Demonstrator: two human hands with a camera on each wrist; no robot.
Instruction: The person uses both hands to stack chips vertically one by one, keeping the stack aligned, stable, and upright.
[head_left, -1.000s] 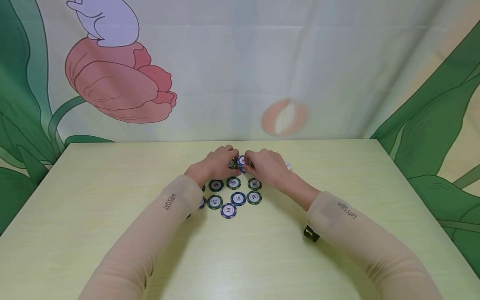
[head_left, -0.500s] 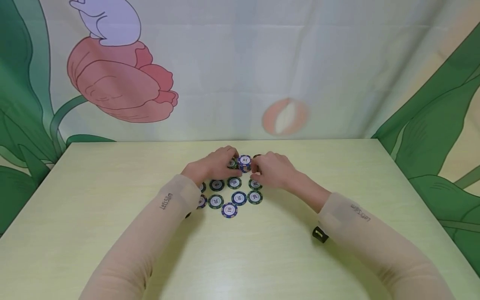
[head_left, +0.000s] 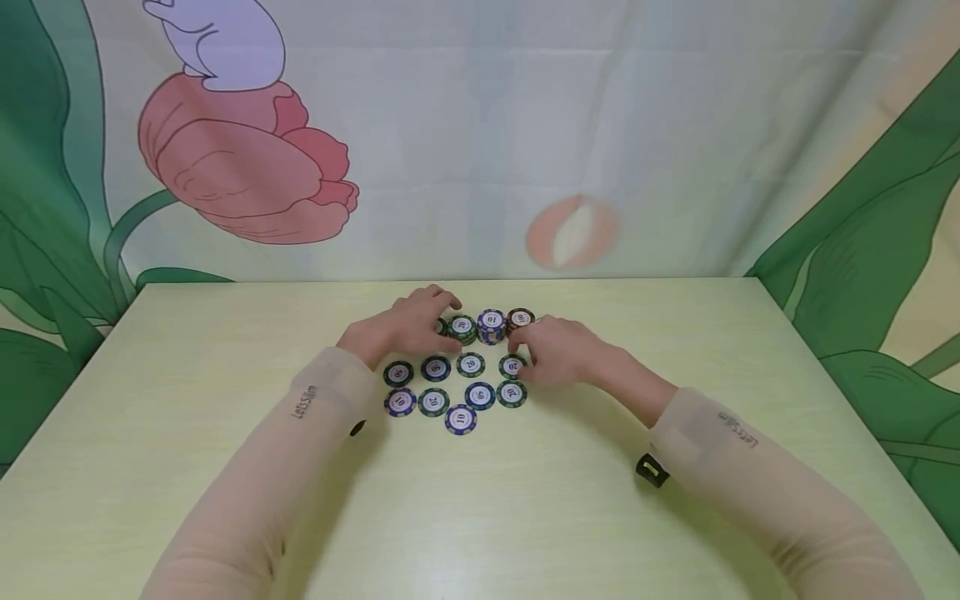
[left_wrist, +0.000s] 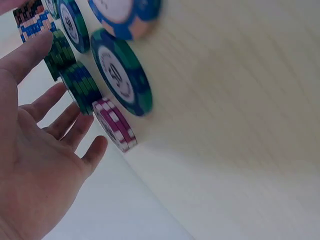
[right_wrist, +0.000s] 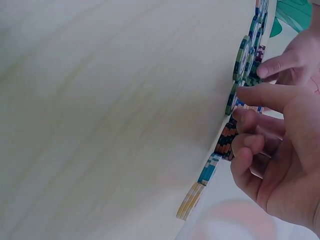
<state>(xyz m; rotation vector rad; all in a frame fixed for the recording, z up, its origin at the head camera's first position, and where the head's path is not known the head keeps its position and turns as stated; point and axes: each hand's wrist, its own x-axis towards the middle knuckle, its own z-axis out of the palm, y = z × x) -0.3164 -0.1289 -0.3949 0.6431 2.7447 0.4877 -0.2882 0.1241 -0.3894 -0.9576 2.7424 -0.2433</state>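
Note:
In the head view, my left hand (head_left: 408,323) is beside the back row of stacked poker chips, its fingers spread near a green chip stack (head_left: 462,327). The left wrist view shows its palm holding nothing, with a purple stack (left_wrist: 115,125) by the little finger. My right hand (head_left: 558,354) has its thumb over a flat green poker chip (head_left: 512,365), and its index finger lies just behind that chip. A blue stack (head_left: 491,323) and a brown-orange stack (head_left: 521,318) stand behind it. In the right wrist view the other fingers are loosely curled.
Several single chips lie flat in front, among them a blue 10 chip (head_left: 461,419) and a green 20 chip (head_left: 433,402). Teal (right_wrist: 209,169) and yellow (right_wrist: 190,201) stacks stand beyond the right hand. A printed curtain (head_left: 480,150) hangs behind the table (head_left: 480,517).
My right hand has drawn away from the blue stack, rightward and nearer, to the flat green chip. My left hand has moved left off the stacks, its fingers spreading. The blue stack stands in full view.

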